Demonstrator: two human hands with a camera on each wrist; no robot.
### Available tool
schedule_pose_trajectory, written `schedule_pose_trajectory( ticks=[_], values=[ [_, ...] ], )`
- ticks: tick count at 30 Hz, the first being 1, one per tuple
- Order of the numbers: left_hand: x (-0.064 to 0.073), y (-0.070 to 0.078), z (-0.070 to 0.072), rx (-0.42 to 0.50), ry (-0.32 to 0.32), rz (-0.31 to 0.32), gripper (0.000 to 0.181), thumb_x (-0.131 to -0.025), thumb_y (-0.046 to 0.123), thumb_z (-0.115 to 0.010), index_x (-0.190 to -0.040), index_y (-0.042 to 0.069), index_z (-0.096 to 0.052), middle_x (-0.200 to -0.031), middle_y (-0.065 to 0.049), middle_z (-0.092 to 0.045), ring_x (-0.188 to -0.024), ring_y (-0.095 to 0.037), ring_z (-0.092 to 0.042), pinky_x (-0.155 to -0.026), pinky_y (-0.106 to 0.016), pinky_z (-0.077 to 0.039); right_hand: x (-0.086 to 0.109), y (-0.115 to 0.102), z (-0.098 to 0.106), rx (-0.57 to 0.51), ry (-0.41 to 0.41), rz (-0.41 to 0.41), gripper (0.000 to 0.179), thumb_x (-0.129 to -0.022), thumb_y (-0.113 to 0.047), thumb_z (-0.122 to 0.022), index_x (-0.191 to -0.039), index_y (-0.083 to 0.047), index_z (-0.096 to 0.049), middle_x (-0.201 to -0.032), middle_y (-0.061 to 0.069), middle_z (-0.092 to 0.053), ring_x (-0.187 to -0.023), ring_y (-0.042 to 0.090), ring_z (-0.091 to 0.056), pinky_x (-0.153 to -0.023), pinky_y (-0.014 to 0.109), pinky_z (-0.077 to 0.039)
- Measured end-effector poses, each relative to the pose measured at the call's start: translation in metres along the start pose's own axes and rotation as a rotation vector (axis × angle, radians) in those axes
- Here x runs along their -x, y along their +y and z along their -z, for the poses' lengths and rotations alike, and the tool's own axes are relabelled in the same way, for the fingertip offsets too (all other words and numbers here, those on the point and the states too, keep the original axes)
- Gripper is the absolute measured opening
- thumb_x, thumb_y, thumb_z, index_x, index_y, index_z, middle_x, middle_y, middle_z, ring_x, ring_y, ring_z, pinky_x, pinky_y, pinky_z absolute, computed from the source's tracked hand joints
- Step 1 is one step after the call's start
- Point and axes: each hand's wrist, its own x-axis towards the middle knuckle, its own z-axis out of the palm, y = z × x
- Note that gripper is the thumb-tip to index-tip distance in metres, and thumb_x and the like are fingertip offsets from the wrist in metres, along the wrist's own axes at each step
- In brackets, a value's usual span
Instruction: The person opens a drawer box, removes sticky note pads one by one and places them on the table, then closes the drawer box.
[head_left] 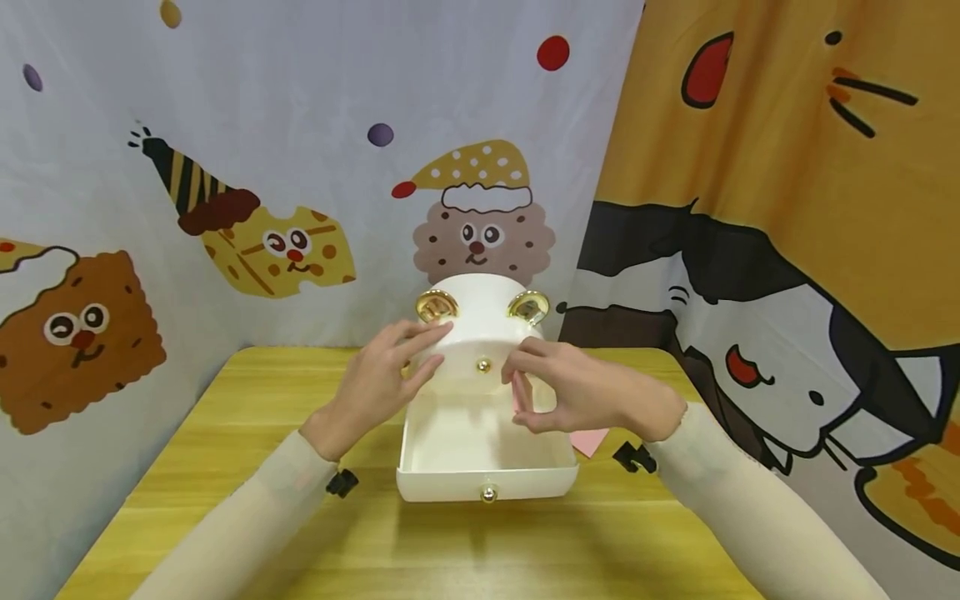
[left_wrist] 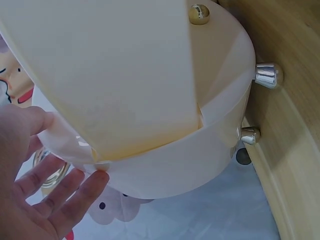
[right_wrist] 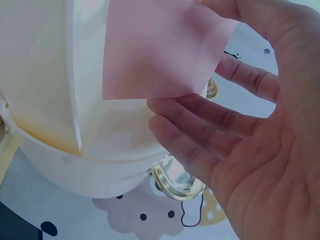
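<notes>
Right hand (head_left: 573,385) holds pink paper (right_wrist: 160,55) over white drawer (head_left: 450,486).

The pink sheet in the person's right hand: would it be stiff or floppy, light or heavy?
The pink sheet is probably light: the right hand appears to hold it just by its edges. It likely bends easily, as it looks thin. Yet it may not go limp, since its free corner juts out straight.

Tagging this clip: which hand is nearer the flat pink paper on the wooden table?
Right: the right hand hovers near that pink paper; the left hand is across the open white drawer.
</notes>
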Motion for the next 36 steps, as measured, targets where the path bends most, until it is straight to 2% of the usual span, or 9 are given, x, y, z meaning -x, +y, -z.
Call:
schedule_pose_trajectory(
  ticks=[3, 7, 16, 26, 36],
  values=[
    [0.001, 0.001, 0.001, 0.003, -0.011, 0.005, 0.05, -0.107, 0.02, -0.088, -0.156, 0.02, -0.077, -0.136, -0.014, -0.079, -0.097, -0.025, -0.072, -0.066, -0.034, -0.06, 0.003, 0.001, 0.0, 0.008, 0.016, -0.004, 0.037, -0.098, -0.027, -0.094, -0.126, -0.015, -0.073, -0.111, -0.005, -0.07, -0.096, 0.007, -0.071, -0.096, 0.038, -0.068],
    [0.002, 0.002, 0.001, 0.001, -0.021, 0.005, 0.05, -0.107, 0.02, -0.088, -0.157, 0.02, -0.076, -0.136, -0.014, -0.079, -0.098, -0.025, -0.072, -0.065, -0.033, -0.06, 0.006, 0.001, 0.001, 0.018, 0.028, -0.015, 0.039, -0.097, -0.027, -0.095, -0.128, -0.015, -0.074, -0.115, -0.004, -0.071, -0.096, 0.011, -0.073, -0.095, 0.036, -0.068],
    [0.002, 0.002, 0.003, -0.002, -0.01, -0.002, 0.051, -0.107, 0.019, -0.088, -0.156, 0.018, -0.077, -0.137, -0.014, -0.079, -0.094, -0.024, -0.072, -0.065, -0.034, -0.06, 0.011, 0.005, 0.005, -0.014, 0.045, -0.031, 0.038, -0.098, -0.026, -0.095, -0.129, -0.016, -0.075, -0.117, -0.004, -0.071, -0.102, 0.017, -0.076, -0.098, 0.045, -0.07],
    [0.0, 0.002, 0.001, 0.005, -0.005, -0.013, 0.051, -0.107, 0.02, -0.088, -0.157, 0.019, -0.076, -0.137, -0.014, -0.079, -0.095, -0.025, -0.072, -0.064, -0.033, -0.06, 0.021, 0.012, 0.01, 0.043, 0.097, -0.023, 0.041, -0.095, -0.027, -0.098, -0.129, -0.014, -0.077, -0.121, -0.002, -0.075, -0.107, 0.016, -0.076, -0.099, 0.042, -0.07],
    [-0.002, 0.002, 0.002, 0.0, 0.001, -0.023, 0.051, -0.107, 0.02, -0.088, -0.157, 0.018, -0.076, -0.141, -0.013, -0.079, -0.1, -0.026, -0.073, -0.061, -0.031, -0.057, 0.033, 0.02, 0.013, 0.051, 0.11, -0.066, 0.04, -0.096, -0.026, -0.098, -0.129, -0.016, -0.079, -0.117, -0.005, -0.074, -0.102, 0.015, -0.073, -0.09, 0.035, -0.066]
  ],
)
